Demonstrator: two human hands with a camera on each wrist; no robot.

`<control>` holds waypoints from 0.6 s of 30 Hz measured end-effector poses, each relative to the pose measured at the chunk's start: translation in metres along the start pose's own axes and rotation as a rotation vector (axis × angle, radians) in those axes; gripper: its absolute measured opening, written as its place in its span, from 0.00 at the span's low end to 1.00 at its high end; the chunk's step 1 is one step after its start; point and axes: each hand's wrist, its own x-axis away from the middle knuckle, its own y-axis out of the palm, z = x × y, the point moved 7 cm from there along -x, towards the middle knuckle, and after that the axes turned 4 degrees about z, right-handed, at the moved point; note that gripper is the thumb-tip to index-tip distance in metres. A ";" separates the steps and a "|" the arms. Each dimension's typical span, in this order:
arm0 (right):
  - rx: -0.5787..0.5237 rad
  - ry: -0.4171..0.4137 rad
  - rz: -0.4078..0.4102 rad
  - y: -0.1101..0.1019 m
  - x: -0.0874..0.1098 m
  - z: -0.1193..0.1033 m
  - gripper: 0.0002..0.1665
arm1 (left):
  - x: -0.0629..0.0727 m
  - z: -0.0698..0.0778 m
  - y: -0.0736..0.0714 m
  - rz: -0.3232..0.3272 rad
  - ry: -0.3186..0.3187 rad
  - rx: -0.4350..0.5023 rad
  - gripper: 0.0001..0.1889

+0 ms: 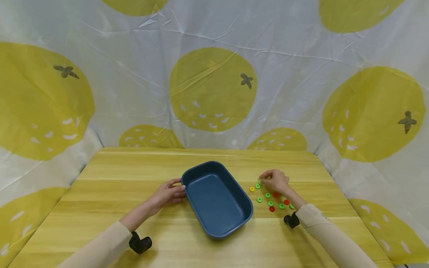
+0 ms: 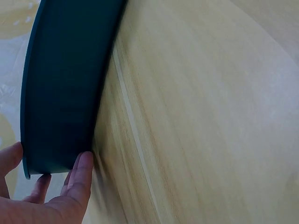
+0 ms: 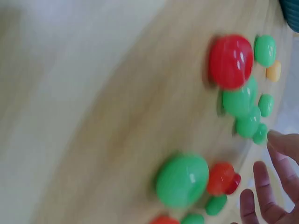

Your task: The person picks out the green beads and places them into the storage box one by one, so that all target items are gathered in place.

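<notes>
Left hand: my left hand (image 1: pixel 169 193) rests against the 9 o'clock side of the blue tray (image 1: pixel 201 175); thumb over the rim, fingers (image 2: pixel 81 175) loosely curved against the outer wall, a light hold.
Right hand: my right hand (image 1: pixel 275 180) sits at the 12 o'clock end of the button group; fingertips drawn together on a green button (image 1: pixel 260 182). The wrist view is blurred, so I cannot tell if it is lifted off the table.
Blue tray: rectangular, rounded corners, on the wooden table (image 1: pixel 117 178) near its centre, turned at an angle.
Buttons: small green, red and one yellow button (image 1: pixel 251 189) lie scattered on the table at 3 o'clock of the tray, just beside it and apart from its wall.
Red button: one red button (image 1: pixel 272 209) lies at the 6 o'clock edge of the group.
Backdrop: white cloth (image 1: pixel 134 56) with yellow fruit prints behind the table.
</notes>
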 end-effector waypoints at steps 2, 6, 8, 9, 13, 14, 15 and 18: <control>0.013 -0.026 0.002 -0.001 0.000 -0.003 0.05 | -0.001 -0.001 0.000 -0.001 -0.011 0.011 0.34; 0.034 -0.065 -0.018 0.000 0.000 -0.007 0.06 | -0.001 0.000 -0.001 0.004 -0.016 0.006 0.34; 0.041 -0.062 -0.021 0.000 0.000 -0.008 0.06 | -0.002 0.000 -0.001 0.004 -0.016 0.006 0.34; 0.044 -0.054 -0.021 0.000 0.001 -0.007 0.06 | -0.002 0.000 -0.001 0.003 -0.017 0.004 0.34; 0.046 -0.039 -0.029 0.001 0.002 -0.006 0.06 | -0.003 -0.001 -0.001 0.001 -0.019 0.007 0.34; 0.047 -0.038 -0.031 0.001 0.002 -0.006 0.06 | -0.003 -0.001 -0.001 0.002 -0.020 0.007 0.33; 0.046 -0.040 -0.032 0.001 0.002 -0.006 0.06 | -0.003 -0.001 -0.001 0.003 -0.020 0.009 0.33; 0.048 -0.039 -0.025 0.001 0.001 -0.005 0.05 | -0.003 -0.002 -0.001 0.002 -0.019 0.010 0.33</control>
